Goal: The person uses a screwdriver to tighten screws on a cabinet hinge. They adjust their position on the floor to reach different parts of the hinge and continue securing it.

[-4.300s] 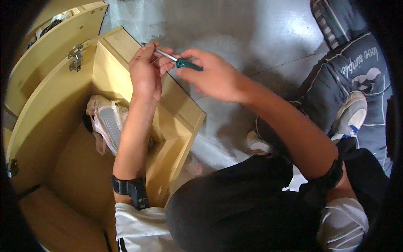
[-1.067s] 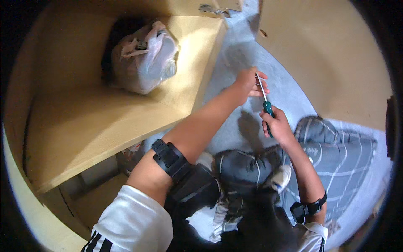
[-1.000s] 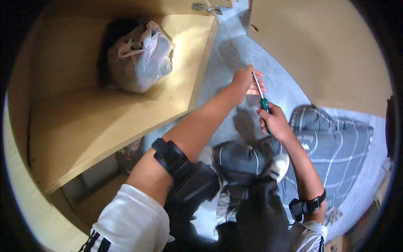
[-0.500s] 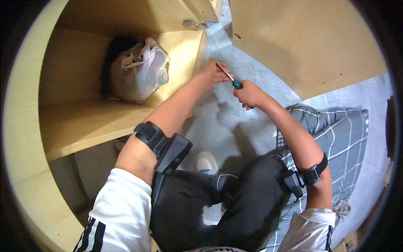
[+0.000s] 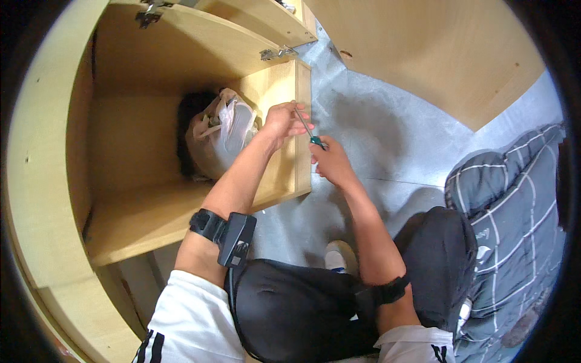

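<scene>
My right hand (image 5: 331,160) is closed around the green handle of a screwdriver (image 5: 316,141). Its thin metal shaft points up and to the left. At the tip end, my left hand (image 5: 281,126) has its fingers stretched out and slightly apart, beside or touching the shaft. Whether a small screw sits at the tip cannot be made out. Both hands are at the front edge of an open wooden cabinet (image 5: 302,158). Inside it, behind my left hand, a knotted translucent plastic bag (image 5: 233,136) stands against something dark.
Metal hinges (image 5: 278,53) stick out at the cabinet's upper side. A large wooden panel (image 5: 423,54) stands at the far right. Dark checked quilted fabric (image 5: 514,199) lies bunched on the grey floor (image 5: 369,163) at right. My bent legs and a shoe (image 5: 340,257) are below.
Both hands and the screwdriver have moved left and nearer, to the cabinet's front edge. The view has shifted, showing more of the cabinet's upper hinges.
</scene>
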### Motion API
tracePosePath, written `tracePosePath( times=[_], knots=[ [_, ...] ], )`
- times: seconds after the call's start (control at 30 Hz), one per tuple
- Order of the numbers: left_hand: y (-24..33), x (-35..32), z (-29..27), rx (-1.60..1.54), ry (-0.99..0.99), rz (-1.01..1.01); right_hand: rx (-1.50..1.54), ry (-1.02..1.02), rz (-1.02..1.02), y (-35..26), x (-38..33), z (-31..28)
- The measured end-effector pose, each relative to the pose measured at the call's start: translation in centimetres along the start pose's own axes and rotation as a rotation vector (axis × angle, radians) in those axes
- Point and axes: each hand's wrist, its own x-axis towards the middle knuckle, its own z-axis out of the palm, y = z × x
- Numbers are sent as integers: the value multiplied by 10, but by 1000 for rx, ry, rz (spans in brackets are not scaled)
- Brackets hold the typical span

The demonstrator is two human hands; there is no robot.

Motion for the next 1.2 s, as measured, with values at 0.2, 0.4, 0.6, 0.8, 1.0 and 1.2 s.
tracePosePath(
  times=[0.2,0.4,0.6,0.8,1.0,1.2],
  knots=[
    [-6,36,6,83,41,39,172,74,-170,11,27,4],
    [-22,68,-3,138,224,230,298,79,-154,12,45,12],
    [-39,99,-1,291,351,442,242,103,-109,17,65,-6],
    [-47,106,-3,110,422,516,223,74,-248,24,94,2],
    [-42,114,-1,99,441,556,358,68,-258,32,104,15],
    [-26,131,4,-109,557,585,369,149,-293,25,116,29]
  ],
)
